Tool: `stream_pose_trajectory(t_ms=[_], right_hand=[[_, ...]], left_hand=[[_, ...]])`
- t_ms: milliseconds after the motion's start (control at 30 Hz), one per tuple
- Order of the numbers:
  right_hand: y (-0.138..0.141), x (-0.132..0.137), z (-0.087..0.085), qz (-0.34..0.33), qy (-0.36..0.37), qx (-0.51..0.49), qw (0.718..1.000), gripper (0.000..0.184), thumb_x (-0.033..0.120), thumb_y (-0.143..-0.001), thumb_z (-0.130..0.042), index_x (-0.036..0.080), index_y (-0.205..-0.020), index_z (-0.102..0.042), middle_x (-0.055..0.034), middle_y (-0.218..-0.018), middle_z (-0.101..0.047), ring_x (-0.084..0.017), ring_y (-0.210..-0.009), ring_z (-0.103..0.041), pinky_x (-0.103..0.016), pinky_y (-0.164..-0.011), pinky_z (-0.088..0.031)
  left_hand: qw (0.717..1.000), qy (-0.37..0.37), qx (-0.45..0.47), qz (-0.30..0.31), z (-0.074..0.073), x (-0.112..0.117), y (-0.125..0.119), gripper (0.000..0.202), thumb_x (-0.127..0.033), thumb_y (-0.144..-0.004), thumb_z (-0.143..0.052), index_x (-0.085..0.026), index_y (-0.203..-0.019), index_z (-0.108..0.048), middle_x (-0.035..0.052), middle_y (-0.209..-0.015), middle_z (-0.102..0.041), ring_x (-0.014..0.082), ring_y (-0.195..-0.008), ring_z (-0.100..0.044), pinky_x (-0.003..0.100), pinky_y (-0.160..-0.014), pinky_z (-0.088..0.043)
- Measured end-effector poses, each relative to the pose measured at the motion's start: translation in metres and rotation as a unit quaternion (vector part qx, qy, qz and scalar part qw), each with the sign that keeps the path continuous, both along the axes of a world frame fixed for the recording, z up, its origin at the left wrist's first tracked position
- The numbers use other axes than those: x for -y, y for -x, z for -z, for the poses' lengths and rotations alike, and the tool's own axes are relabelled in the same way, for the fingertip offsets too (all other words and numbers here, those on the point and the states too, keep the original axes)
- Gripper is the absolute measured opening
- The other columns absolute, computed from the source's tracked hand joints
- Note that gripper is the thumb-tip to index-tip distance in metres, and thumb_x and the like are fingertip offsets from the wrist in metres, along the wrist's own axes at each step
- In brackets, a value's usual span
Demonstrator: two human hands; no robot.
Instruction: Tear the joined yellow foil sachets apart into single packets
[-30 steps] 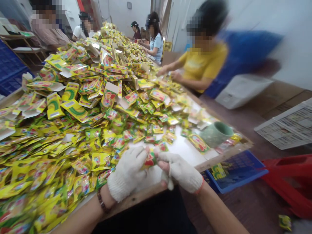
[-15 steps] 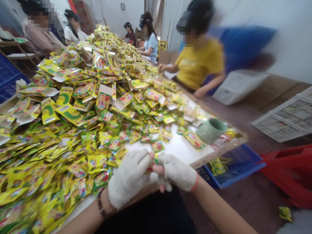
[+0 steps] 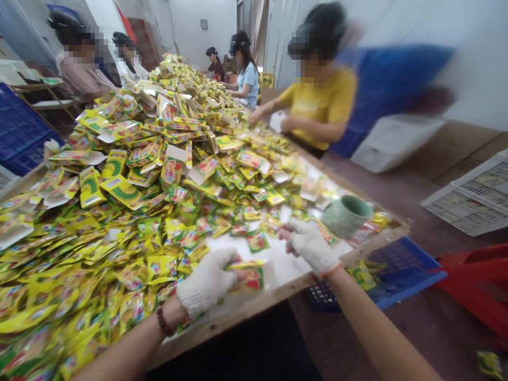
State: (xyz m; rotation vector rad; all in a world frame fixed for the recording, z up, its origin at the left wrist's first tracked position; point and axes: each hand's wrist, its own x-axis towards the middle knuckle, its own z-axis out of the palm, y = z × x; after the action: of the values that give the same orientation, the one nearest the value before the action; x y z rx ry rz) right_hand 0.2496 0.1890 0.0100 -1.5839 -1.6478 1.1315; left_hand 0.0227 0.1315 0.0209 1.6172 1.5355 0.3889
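Note:
A small yellow, green and red carton is gripped at its left end by my left hand, which wears a white fingerless glove. The carton's pale flap sticks out on the right, above the white tabletop. My right hand, gloved the same way, is apart from the carton, farther right over the table. Its fingers are loosely bent and apart, and I see nothing between them. Just left of those fingers lies a green and red sachet. Many similar sachets spread around my left hand.
A tall heap of cartons covers the table's middle. A green cup stands near the right edge. Below are a blue crate and a red stool. A person in yellow works across the right side; several others sit farther back.
My hands have parted. The right moved up and right toward the loose sachets; the left holds the carton, now plainly visible. The person in yellow has brought both hands together over the table.

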Motion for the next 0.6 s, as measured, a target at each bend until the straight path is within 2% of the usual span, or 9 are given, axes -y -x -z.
stream_pose_trajectory(t_ms=[100,167,233,300,367,467,533,600], right_hand=[[-0.003,-0.032,0.01,0.023,-0.084,0.196,0.977,0.012,0.029,-0.08,-0.06,0.018,-0.083,-0.062,-0.0059,-0.082,-0.064,-0.018,-0.077,-0.059,-0.028,-0.067,-0.041],[0.001,-0.045,0.015,0.027,-0.09,0.223,0.97,0.016,0.031,-0.075,-0.067,0.017,-0.083,-0.062,-0.0097,-0.092,-0.063,-0.021,-0.085,-0.058,-0.03,-0.073,-0.04],[0.007,-0.05,0.019,0.025,-0.088,0.215,0.972,0.023,0.033,-0.07,-0.072,0.017,-0.081,-0.061,-0.0117,-0.099,-0.062,-0.022,-0.087,-0.057,-0.031,-0.074,-0.04],[0.011,-0.05,0.022,0.025,-0.091,0.202,0.975,0.026,0.033,-0.065,-0.076,0.017,-0.079,-0.059,-0.0108,-0.101,-0.061,-0.021,-0.088,-0.056,-0.03,-0.075,-0.04],[0.01,-0.049,0.025,0.028,-0.092,0.181,0.979,0.026,0.031,-0.065,-0.076,0.018,-0.077,-0.057,-0.0072,-0.092,-0.062,-0.019,-0.081,-0.055,-0.03,-0.072,-0.04],[0.003,-0.049,0.031,0.038,-0.092,0.133,0.986,0.017,0.025,-0.068,-0.069,0.019,-0.077,-0.055,-0.0013,-0.076,-0.061,-0.017,-0.071,-0.054,-0.029,-0.068,-0.041],[-0.005,-0.048,0.033,0.036,-0.094,0.083,0.991,0.012,0.021,-0.071,-0.064,0.019,-0.08,-0.056,-0.0002,-0.076,-0.062,-0.016,-0.072,-0.056,-0.029,-0.068,-0.044],[-0.013,-0.044,0.032,0.023,-0.094,0.029,0.995,0.013,0.022,-0.073,-0.06,0.019,-0.086,-0.058,-0.0007,-0.081,-0.065,-0.016,-0.075,-0.06,-0.028,-0.069,-0.047]], left_hand=[[0.989,-0.093,-0.083,0.079,-0.003,-0.01,-0.007,0.016,-0.033,-0.078,-0.057,-0.019,-0.078,-0.063,0.0003,-0.076,-0.064,0.0162,-0.071,-0.056,0.025,-0.062,-0.038],[0.967,-0.177,-0.158,0.093,-0.007,-0.026,-0.011,0.015,-0.028,-0.083,-0.051,-0.019,-0.078,-0.062,0.0023,-0.08,-0.064,0.0173,-0.078,-0.058,0.027,-0.069,-0.04],[0.947,-0.212,-0.225,0.09,-0.007,-0.043,-0.018,0.018,-0.026,-0.087,-0.047,-0.02,-0.079,-0.062,0.0032,-0.08,-0.063,0.0174,-0.079,-0.058,0.027,-0.072,-0.041],[0.934,-0.213,-0.273,0.09,-0.002,-0.058,-0.028,0.017,-0.026,-0.085,-0.049,-0.019,-0.08,-0.063,0.005,-0.08,-0.063,0.0189,-0.079,-0.059,0.029,-0.071,-0.042],[0.927,-0.216,-0.296,0.084,0.006,-0.067,-0.039,0.014,-0.026,-0.081,-0.055,-0.017,-0.084,-0.065,0.0092,-0.088,-0.062,0.023,-0.084,-0.059,0.033,-0.072,-0.044],[0.921,-0.227,-0.307,0.075,0.016,-0.069,-0.052,0.015,-0.025,-0.078,-0.057,-0.016,-0.087,-0.066,0.0137,-0.097,-0.059,0.028,-0.091,-0.059,0.037,-0.074,-0.045],[0.919,-0.236,-0.305,0.077,0.017,-0.066,-0.053,0.013,-0.023,-0.078,-0.057,-0.018,-0.085,-0.066,0.0125,-0.099,-0.059,0.0272,-0.093,-0.058,0.037,-0.076,-0.045],[0.931,-0.241,-0.266,0.064,0.014,-0.062,-0.05,0.011,-0.018,-0.077,-0.056,-0.019,-0.084,-0.064,0.0085,-0.094,-0.061,0.023,-0.089,-0.058,0.034,-0.077,-0.045]])
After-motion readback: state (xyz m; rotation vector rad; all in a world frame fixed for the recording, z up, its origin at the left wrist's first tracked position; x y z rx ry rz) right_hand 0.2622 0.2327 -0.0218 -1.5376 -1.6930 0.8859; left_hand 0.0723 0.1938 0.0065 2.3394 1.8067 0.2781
